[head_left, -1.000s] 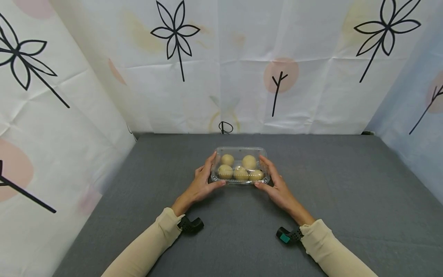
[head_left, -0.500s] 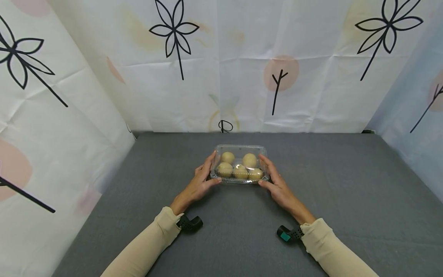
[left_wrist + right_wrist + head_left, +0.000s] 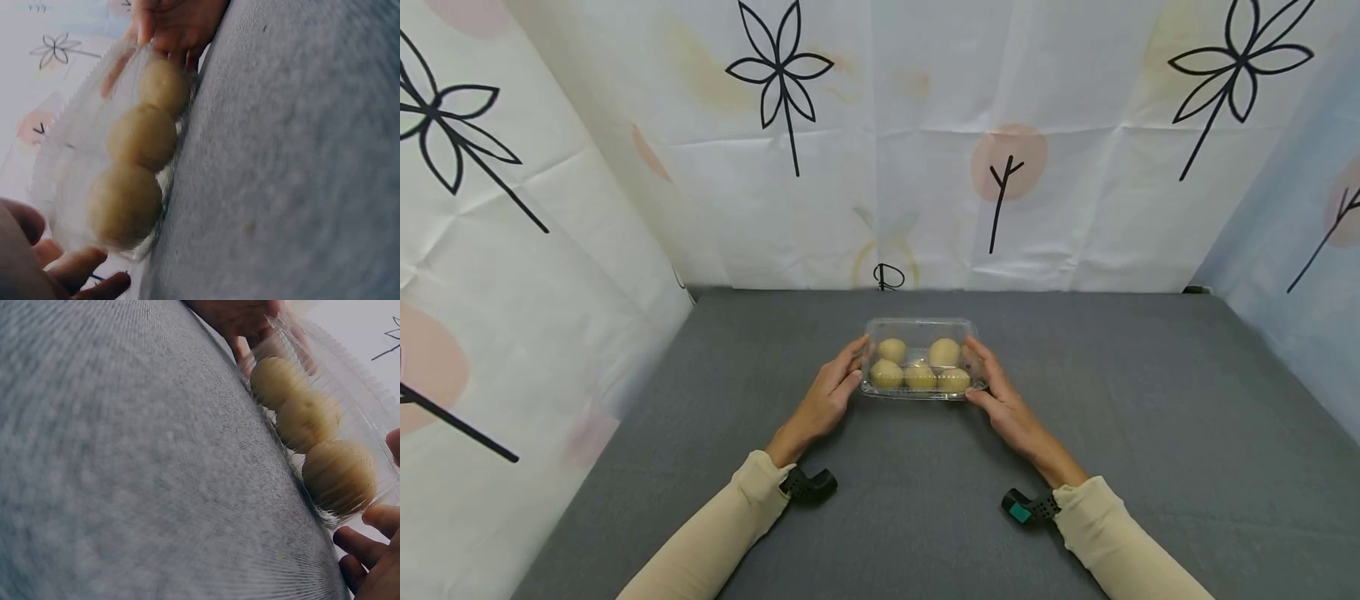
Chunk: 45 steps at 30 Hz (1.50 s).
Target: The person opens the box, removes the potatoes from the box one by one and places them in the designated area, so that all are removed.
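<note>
A clear plastic clamshell box (image 3: 916, 332) sits on the grey table, with several round, yellowish pieces of produce (image 3: 919, 376) inside. Three of them line the near side in both wrist views. At the left end of the box is my left hand (image 3: 820, 404), its fingertips by the wall and its thumb drawn back off the front rim; in the left wrist view its fingers (image 3: 78, 269) are loosely extended. My right hand (image 3: 1011, 417) holds the right end, thumb at the near corner and forefinger along the side. The lid looks closed.
A grey cloth covers the table (image 3: 925, 517). White printed sheets (image 3: 880, 167) hang along the back and both sides, close behind the box. Each wrist wears a black camera band, such as the right one (image 3: 1028, 506).
The left thumb has come off the box's front edge and drawn in beside the fingers. The produce has shifted slightly inside the box. The right hand stays nearly in place.
</note>
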### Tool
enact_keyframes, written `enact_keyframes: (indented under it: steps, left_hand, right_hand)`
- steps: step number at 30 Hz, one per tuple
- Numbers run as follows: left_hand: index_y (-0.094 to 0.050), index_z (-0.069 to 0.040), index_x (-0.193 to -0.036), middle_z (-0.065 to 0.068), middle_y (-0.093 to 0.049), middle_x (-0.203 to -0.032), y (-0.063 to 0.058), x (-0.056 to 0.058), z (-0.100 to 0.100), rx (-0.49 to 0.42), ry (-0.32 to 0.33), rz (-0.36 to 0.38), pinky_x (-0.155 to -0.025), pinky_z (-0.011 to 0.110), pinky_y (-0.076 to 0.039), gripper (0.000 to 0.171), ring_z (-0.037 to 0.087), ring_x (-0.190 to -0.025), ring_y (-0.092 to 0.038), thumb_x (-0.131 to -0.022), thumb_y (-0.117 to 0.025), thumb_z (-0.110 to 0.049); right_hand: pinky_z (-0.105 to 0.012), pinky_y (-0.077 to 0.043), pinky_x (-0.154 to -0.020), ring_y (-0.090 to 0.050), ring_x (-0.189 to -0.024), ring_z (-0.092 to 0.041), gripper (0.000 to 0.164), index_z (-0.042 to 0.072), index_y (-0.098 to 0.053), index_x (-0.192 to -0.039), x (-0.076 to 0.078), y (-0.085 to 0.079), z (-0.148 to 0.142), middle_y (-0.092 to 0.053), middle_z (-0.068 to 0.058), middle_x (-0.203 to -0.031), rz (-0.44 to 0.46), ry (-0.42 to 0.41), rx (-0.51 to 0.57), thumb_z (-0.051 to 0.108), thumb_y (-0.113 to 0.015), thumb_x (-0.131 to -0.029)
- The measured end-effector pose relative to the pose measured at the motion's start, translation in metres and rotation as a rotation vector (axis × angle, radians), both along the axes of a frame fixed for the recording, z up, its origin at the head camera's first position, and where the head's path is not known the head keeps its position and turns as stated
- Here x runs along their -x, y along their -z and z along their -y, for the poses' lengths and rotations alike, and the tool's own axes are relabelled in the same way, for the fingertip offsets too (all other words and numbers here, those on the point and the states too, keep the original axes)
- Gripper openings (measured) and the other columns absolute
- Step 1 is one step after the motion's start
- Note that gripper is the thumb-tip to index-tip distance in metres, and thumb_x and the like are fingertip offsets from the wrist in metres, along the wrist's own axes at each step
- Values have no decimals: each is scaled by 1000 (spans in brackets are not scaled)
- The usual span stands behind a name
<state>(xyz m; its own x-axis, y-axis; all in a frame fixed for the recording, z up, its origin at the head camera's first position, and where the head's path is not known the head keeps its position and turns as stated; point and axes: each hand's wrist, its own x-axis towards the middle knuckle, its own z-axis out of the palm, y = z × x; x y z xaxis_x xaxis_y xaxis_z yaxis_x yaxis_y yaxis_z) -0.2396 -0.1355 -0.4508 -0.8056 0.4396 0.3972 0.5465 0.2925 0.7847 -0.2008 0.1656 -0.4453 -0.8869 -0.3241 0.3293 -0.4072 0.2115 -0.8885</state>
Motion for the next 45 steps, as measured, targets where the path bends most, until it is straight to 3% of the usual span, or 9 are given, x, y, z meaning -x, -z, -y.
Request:
enact_keyframes:
  steps: [3,9,13,16,18,22,30,39,45]
  left_hand:
    - [-25,1,-160,24,-32,-164,1,1,-1,-12,28,0,-114,59,-37,54,41,-147,-40,-108,-37,-4]
    - [-30,-4,-160,19,-34,-164,2,2,0,-40,-7,14,-113,60,-38,54,40,-146,-42,-106,-38,-5]
    - [-31,-6,-160,18,-35,-164,2,1,0,-40,-25,28,-115,60,-36,54,39,-146,-42,-106,-36,-5]
    - [-30,-7,-160,19,-36,-163,2,1,0,-40,-38,32,-114,61,-37,55,39,-146,-43,-106,-36,-6]
    - [-28,-7,-161,21,-38,-162,1,1,1,-44,-46,37,-114,62,-36,56,39,-146,-43,-106,-36,-7]
    - [-24,-6,-162,25,-43,-157,1,1,1,-67,-64,59,-114,64,-35,56,38,-144,-45,-107,-37,-9]
    - [-39,-8,-155,23,-53,-150,3,1,2,-53,-144,89,-114,61,-38,47,38,-142,-49,-108,-42,-16]
    - [-54,-5,-146,13,-36,-165,4,-2,1,22,-171,-48,-120,62,-25,44,36,-152,-32,-103,-53,-14]
    - [-58,-6,-142,11,-41,-162,3,-2,2,36,-131,-85,-119,65,-26,40,35,-150,-36,-104,-55,-17]
  right_hand:
    - [-23,-20,-116,-18,-154,-45,70,5,-16,-163,0,0,-1,-15,-23,-169,12,10,-4,-1,-47,-101]
    - [-54,-17,-120,-14,-156,-41,70,8,-17,-163,1,0,0,-14,-18,-171,13,21,-8,1,-49,-101]
    - [-66,-14,-117,-12,-155,-41,69,7,-19,-162,0,0,2,-15,-18,-170,-10,18,14,1,-50,-101]
    - [-64,-14,-118,-11,-155,-41,68,9,-21,-162,-1,-1,4,-15,-17,-170,-18,29,18,2,-51,-101]
    - [-53,-20,-120,-11,-156,-39,69,11,-22,-162,0,-2,4,-14,-16,-171,-23,48,13,2,-52,-100]
    - [-34,-34,-106,-17,-155,-42,71,13,-24,-162,3,-2,2,-9,-13,-173,-34,105,-32,2,-55,-100]
    - [-65,-33,-103,-25,-150,-45,72,12,-26,-163,10,-9,-2,-10,-13,-172,-104,138,-35,1,-58,-99]
    - [-63,-35,-103,-32,-146,-43,73,14,-23,-163,22,-18,0,-27,-19,-166,-124,152,-44,4,-59,-100]
    - [-61,-34,-103,-35,-144,-45,77,16,-19,-164,35,-21,0,-34,-25,-160,-158,191,-51,16,-62,-100]
